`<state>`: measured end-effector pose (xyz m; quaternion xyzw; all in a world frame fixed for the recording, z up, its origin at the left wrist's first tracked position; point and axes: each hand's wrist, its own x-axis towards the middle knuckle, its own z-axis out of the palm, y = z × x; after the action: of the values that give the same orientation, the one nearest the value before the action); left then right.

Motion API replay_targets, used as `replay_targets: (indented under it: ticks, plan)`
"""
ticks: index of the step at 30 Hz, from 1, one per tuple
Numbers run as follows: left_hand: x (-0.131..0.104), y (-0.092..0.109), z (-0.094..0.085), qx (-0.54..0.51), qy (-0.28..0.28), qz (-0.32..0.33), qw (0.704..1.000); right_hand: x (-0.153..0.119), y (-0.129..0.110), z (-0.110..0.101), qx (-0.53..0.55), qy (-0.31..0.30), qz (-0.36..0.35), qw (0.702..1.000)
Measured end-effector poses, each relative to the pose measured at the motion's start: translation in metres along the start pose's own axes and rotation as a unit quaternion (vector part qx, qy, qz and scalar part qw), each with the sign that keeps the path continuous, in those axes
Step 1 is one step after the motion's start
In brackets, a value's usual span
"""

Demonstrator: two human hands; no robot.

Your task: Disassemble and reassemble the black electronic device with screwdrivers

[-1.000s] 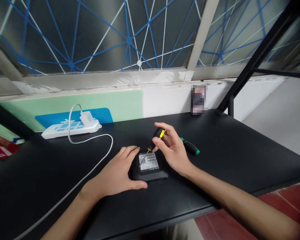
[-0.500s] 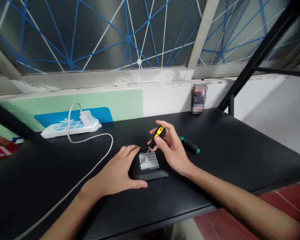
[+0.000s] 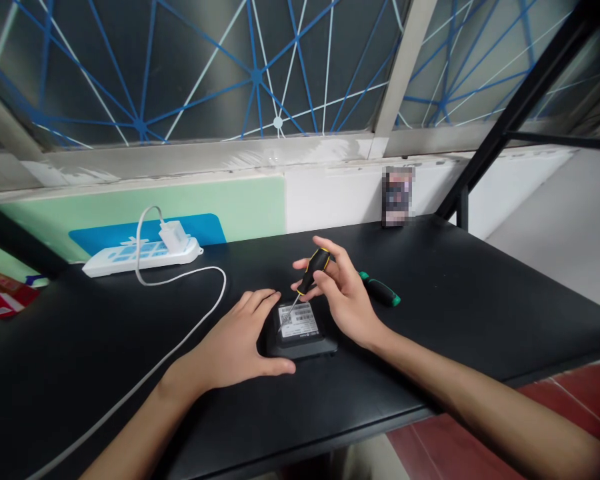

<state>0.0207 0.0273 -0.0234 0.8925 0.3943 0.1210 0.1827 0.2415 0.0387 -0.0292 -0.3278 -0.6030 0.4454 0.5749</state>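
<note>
A black device (image 3: 307, 348) with a white printed label lies on the black table. My left hand (image 3: 233, 343) rests against its left side, thumb along the near edge and fingers by the far left corner, thumb and fingers spread apart. In my right hand (image 3: 347, 293) is a black and yellow screwdriver (image 3: 314, 270), held by its handle between thumb and fingers. Its thin shaft slants down to the left, with the tip at the left edge of the label.
A green and black tool (image 3: 380, 290) lies right of my right hand. At the back left is a white power strip (image 3: 140, 257) with a plugged charger and white cable (image 3: 180, 343). A pixelated upright object (image 3: 397, 197) leans against the wall.
The screwdriver handle has turned in my right fingers, so its yellow patches no longer show. My right fingers have shifted slightly. My left hand and the device have stayed put.
</note>
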Motion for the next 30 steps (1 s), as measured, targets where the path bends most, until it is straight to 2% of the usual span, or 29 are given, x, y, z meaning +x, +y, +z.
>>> replay_targets:
  ticks: [7,11,13,15,17,18,26,30]
  plan:
    - [0.000,0.003,-0.003,0.000,-0.009,-0.011,1.000,0.002,0.007,0.002,0.013,0.017,0.007,1.000]
    - [0.000,0.001,-0.002,0.009,-0.018,-0.023,1.000,0.016,0.012,-0.015,-0.035,0.085,-0.005,0.996]
    - [0.000,-0.001,-0.001,0.014,-0.019,-0.025,0.999,0.024,0.014,-0.027,-0.114,0.105,-0.022,0.988]
    - [-0.001,-0.002,-0.001,0.014,-0.016,-0.022,1.000,0.031,0.015,-0.038,-0.279,0.103,-0.028,0.954]
    - [-0.001,-0.002,-0.001,0.010,-0.013,-0.017,1.000,0.035,0.016,-0.045,-0.460,0.069,0.003,0.885]
    - [-0.001,-0.003,0.000,0.007,-0.011,-0.016,1.000,0.035,0.017,-0.047,-0.503,0.057,0.014,0.862]
    - [0.000,-0.005,0.003,0.004,-0.006,-0.019,1.000,0.027,0.024,-0.040,-0.647,-0.036,0.102,0.755]
    - [0.000,-0.006,0.005,-0.001,0.002,-0.010,1.000,0.026,0.025,-0.039,-0.684,-0.051,0.118,0.718]
